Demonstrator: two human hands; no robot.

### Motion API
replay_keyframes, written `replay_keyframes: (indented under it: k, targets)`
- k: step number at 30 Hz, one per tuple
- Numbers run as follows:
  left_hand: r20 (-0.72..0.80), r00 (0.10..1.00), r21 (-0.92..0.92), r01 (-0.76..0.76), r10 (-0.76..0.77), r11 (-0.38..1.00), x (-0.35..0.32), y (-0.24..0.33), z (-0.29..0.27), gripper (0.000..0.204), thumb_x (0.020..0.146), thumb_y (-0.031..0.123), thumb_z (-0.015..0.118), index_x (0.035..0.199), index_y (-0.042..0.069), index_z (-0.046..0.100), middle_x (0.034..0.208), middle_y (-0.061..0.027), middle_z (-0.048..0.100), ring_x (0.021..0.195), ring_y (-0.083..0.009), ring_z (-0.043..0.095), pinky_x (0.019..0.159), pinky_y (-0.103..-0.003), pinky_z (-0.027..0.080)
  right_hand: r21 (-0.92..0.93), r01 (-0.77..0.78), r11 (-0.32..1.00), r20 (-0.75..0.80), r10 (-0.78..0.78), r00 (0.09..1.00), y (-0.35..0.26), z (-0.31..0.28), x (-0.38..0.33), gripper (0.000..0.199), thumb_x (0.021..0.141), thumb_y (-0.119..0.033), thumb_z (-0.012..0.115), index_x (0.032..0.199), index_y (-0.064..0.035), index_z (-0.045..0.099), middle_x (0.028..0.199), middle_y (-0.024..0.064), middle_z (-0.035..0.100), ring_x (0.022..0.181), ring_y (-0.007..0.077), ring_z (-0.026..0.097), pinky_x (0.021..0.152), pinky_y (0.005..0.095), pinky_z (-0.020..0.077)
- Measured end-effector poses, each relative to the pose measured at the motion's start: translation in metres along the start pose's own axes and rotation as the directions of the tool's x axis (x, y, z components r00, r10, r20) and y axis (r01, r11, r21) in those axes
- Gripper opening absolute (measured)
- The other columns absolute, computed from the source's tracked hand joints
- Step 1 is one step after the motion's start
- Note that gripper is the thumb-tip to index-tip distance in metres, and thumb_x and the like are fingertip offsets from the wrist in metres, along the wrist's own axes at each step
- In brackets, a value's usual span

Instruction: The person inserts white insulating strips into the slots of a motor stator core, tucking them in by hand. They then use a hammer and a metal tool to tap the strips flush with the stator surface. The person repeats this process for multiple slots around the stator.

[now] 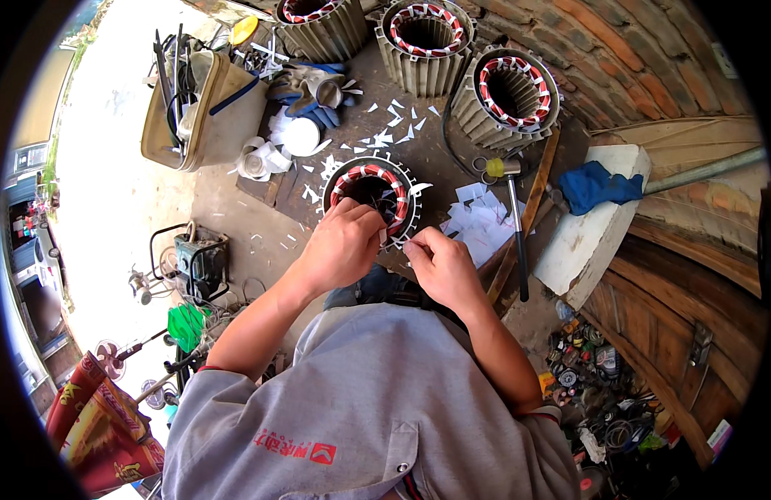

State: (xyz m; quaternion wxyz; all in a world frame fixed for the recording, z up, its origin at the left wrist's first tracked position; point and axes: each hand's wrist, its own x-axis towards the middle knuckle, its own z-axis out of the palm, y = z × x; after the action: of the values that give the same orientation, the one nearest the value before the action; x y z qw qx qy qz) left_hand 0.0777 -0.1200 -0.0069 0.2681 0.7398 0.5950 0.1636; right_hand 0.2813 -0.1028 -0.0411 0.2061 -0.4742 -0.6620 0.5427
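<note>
On the workbench in front of me stands a motor stator (pixel 391 185), its ring of red windings banded with white and white tabs sticking out round the rim. My left hand (pixel 344 247) lies over the near left of this ring. Its fingers are curled down onto the winding, and whatever they grip is hidden beneath them. At the near right edge my right hand (pixel 444 268) is closed, thumb and forefinger pinched together by the rim. Anything between those fingertips is too small to name. Dark and pale wires show inside the stator's bore.
Three finned motor housings (pixel 419 71) with wound stators stand at the back. Triangular paper slips (pixel 394 121) and a white paper pile (pixel 481 221) surround the work. A hammer (pixel 517 225) and scissors (pixel 485 169) lie right; gloves (pixel 306 87), a tape roll (pixel 300 136) and a tool bucket (pixel 227 125) left.
</note>
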Motion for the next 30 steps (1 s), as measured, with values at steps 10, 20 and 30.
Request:
replay_keyframes:
  k: [10, 20, 30]
  targets:
    - [-0.087, 0.992, -0.074, -0.099, 0.092, 0.992, -0.008, -0.006, 0.013, 0.02, 0.078, -0.001, 0.066, 0.096, 0.002, 0.059, 0.103, -0.0108, 0.063, 0.088, -0.0311, 0.057, 0.079, -0.04, 0.047, 0.491, -0.325, 0.808, 0.348, 0.16, 0.924, 0.024, -0.009, 0.019, 0.024, 0.095, -0.011, 0.058, 0.073, -0.0008, 0.056, 0.057, 0.0037, 0.052, 0.05, 0.0145, 0.047, 0.051, 0.0313, 0.0394]
    - [-0.12, 0.987, -0.058, -0.111, 0.103, 0.992, -0.012, -0.003, 0.01, 0.029, 0.079, 0.017, 0.076, 0.1, 0.003, 0.062, 0.108, -0.008, 0.063, 0.09, -0.027, 0.058, 0.079, -0.038, 0.047, 0.49, 0.12, 0.863, -0.03, -0.121, 0.992, 0.004, -0.047, 0.045, 0.026, 0.096, -0.01, 0.056, 0.072, -0.0017, 0.055, 0.083, 0.0067, 0.061, 0.063, 0.0106, 0.046, 0.061, 0.0269, 0.0393]
    - [-0.447, 0.866, 0.117, -0.194, 0.226, 0.974, -0.012, -0.021, 0.054, 0.038, 0.071, 0.031, 0.086, 0.084, 0.006, 0.062, 0.094, -0.0059, 0.07, 0.071, -0.0178, 0.06, 0.063, -0.028, 0.044, 0.753, -0.348, 0.559, 0.464, -0.074, 0.883, -0.018, -0.044, 0.068, 0.031, 0.105, -0.018, 0.051, 0.08, -0.0009, 0.054, 0.072, 0.0009, 0.051, 0.064, 0.0076, 0.045, 0.059, 0.024, 0.0388]
